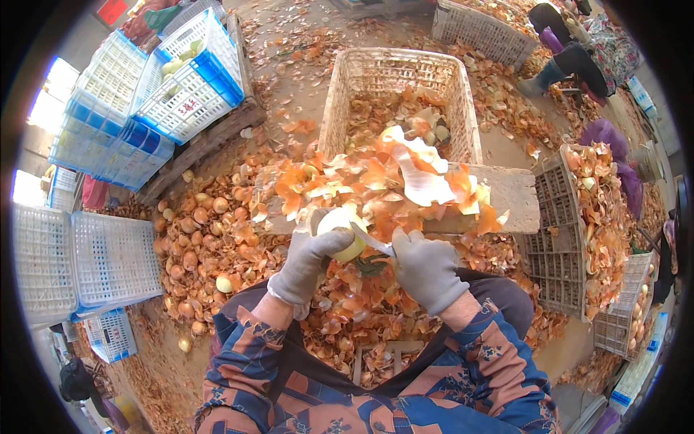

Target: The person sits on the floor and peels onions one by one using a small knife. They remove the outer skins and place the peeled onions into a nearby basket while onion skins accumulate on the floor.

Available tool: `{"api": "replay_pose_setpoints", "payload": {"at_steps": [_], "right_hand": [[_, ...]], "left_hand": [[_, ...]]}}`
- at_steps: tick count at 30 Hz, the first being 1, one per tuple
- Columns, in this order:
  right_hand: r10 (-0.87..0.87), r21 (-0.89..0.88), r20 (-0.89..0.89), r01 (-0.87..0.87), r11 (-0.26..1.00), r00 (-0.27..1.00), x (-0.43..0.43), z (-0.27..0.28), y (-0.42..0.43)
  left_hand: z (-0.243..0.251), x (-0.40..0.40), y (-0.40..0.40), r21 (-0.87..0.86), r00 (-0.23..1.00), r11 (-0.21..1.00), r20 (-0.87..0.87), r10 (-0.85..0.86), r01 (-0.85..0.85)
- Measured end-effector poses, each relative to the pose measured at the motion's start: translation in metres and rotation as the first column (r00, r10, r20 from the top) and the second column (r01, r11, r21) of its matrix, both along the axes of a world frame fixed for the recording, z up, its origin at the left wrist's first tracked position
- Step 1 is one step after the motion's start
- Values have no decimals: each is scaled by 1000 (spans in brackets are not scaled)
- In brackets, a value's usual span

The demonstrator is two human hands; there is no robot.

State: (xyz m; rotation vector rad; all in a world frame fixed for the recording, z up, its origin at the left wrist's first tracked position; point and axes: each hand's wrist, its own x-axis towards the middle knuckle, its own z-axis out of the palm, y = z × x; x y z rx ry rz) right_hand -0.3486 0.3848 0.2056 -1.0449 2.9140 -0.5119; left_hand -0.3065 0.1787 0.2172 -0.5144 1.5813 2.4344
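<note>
My left hand (310, 260), in a grey glove, holds a pale peeled onion (347, 234) with the thumb across its front. A small knife (374, 240) is in my gloved right hand (425, 266), its blade against the onion's right side. Both hands are just in front of a wooden board (509, 195) heaped with orange onion skins (325, 187). Large pale peelings (423, 173) lie on top of that heap. More skins cover the floor between my legs, and a pile of unpeeled onions (200, 217) lies to the left.
A dirty plastic crate (401, 54) with skins and an onion stands beyond the board. At right is a crate (558, 238) full of skins. White-and-blue crates (190, 103) stack on a wooden pallet (200, 146); white crates (116, 260) stand left. A person (585, 59) sits at upper right.
</note>
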Motion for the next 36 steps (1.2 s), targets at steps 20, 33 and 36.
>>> {"api": "replay_pose_setpoints", "payload": {"at_steps": [20, 33, 36], "right_hand": [[187, -643, 613, 349, 682, 767, -14, 4, -15], [-319, -524, 439, 528, 668, 840, -44, 16, 0], [-343, -515, 36, 312, 799, 939, -46, -6, 4]], "left_hand": [[10, 4, 3, -60, 988, 986, 9, -153, 153], [14, 15, 4, -328, 949, 944, -287, -130, 30], [7, 24, 3, -359, 934, 929, -354, -47, -89]]}}
